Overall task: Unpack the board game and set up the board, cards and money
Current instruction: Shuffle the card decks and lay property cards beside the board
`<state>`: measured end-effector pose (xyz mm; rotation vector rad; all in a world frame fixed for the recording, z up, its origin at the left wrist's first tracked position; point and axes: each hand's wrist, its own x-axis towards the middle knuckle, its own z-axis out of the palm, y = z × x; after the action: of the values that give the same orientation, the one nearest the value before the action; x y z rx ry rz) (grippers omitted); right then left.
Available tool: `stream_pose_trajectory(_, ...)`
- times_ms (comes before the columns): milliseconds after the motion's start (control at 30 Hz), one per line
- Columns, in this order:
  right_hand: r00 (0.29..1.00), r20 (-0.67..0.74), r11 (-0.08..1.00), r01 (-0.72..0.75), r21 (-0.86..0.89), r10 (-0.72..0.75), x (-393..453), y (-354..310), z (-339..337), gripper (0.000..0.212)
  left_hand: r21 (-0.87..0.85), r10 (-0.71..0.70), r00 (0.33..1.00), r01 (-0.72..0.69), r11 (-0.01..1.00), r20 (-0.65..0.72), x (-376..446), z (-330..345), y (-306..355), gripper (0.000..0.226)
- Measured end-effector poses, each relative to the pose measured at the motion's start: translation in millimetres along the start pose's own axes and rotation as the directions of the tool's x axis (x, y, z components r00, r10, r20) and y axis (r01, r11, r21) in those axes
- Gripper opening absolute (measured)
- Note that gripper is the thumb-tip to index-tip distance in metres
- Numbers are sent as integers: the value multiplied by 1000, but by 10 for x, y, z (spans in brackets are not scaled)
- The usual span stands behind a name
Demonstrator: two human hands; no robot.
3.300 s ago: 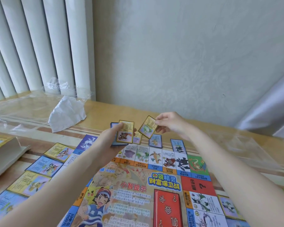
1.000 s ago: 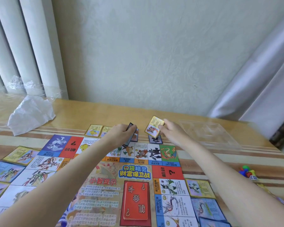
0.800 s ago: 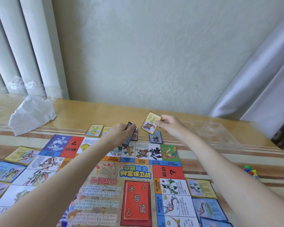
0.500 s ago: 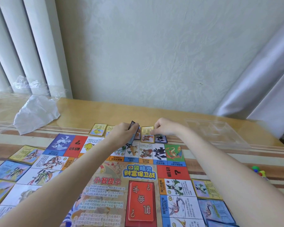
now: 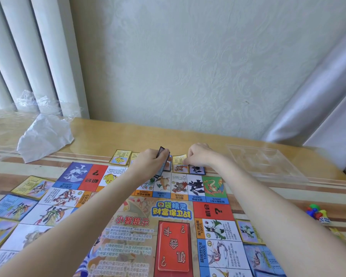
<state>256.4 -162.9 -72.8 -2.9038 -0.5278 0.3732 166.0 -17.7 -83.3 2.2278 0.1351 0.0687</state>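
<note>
We see a clear plastic tray (image 5: 266, 161) lying on the table (image 5: 112, 134) just right of the board (image 5: 168, 216); what sits in its compartments we cannot tell. The board lies flat in the middle of the wooden table, with a red card deck (image 5: 174, 246) lying on its centre. Cards are laid face up along its edges: a yellow card (image 5: 120, 157) beyond the far edge, a blue card (image 5: 11, 206) off the left side, another blue card (image 5: 262, 258) off the right side.

Our left hand (image 5: 148, 164) grips a small stack of cards (image 5: 164, 163) at the board's far edge, fingers curled round it. Our right hand (image 5: 202, 154) pinches a yellow-topped card (image 5: 179, 161) that lies on the table against that far edge, beside a dark blue card (image 5: 197, 169).

Right of the board lie coloured pawns (image 5: 315, 211) and a die (image 5: 324, 220). Far left of the board lie crumpled white paper (image 5: 45, 134) and clear wrap (image 5: 32, 100). Behind the table stand a pale patterned wall, vertical blinds and a curtain.
</note>
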Motion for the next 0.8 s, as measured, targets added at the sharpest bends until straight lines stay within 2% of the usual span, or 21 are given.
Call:
stream_pose_trajectory(400, 999, -31, 997, 12, 73, -10, 13, 25, 69, 38, -9, 14, 1000, -14, 1000, 6, -28, -3, 43, 46)
stream_pose_trajectory(500, 994, -101, 979, 51, 198, -31, -43, 134, 24, 26, -19, 5, 1000, -5, 1000, -4, -24, -6, 32, 46)
stream_pose_trajectory(600, 997, -51, 980, 73, 186, -65, -130, 295, 0, 8, -41, 18, 1000, -19, 999, -19, -15, -8, 27, 45)
stream_pose_trajectory(800, 996, -41, 977, 86, 196, -79, -173, 326, 36, 19, -69, 65, 994, -71, 995, -91, -20, 0, 49, 47)
